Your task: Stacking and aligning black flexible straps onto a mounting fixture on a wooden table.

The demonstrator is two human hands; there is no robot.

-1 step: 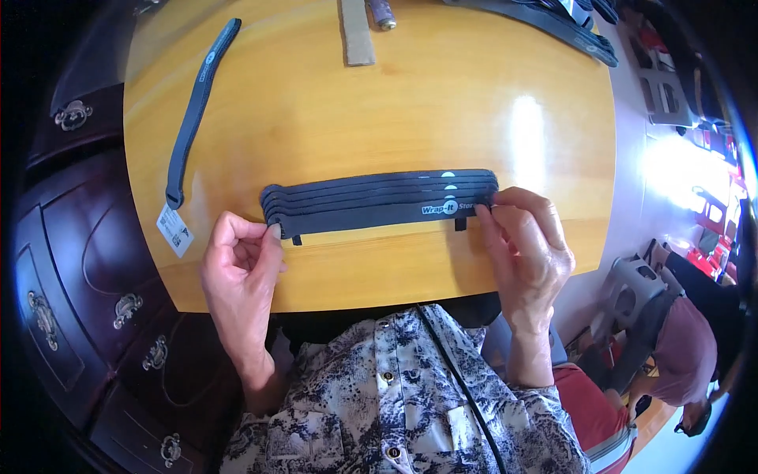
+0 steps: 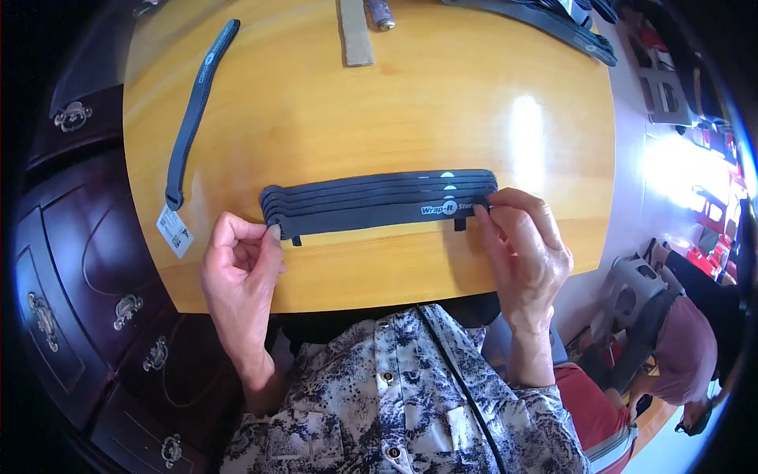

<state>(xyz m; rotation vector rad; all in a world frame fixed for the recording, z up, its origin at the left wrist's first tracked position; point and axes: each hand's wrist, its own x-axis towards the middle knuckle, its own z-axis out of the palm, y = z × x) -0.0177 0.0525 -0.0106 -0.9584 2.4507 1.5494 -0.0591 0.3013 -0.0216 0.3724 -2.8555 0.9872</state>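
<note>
Several dark grey straps (image 2: 359,220) lie fanned in overlapping rows near the table's front, with white printing toward their right ends. My left hand (image 2: 241,265) pinches the left end of the nearest strap between thumb and forefinger. At the opposite end, my right hand (image 2: 527,249) pinches the same strap. Two short black tabs show below the fan's lower edge, one near each end. Off to the left lies a single dark strap (image 2: 192,122) with a buckle loop at its lower end, and a white paper tag (image 2: 174,231) is attached there.
A brown cardboard strip (image 2: 357,35) and a small purple cylinder (image 2: 382,14) lie at the table's far edge. More dark straps (image 2: 553,30) are heaped at the far right. Dark wooden drawers (image 2: 87,276) stand left of the table. Another person (image 2: 685,347) is at the lower right.
</note>
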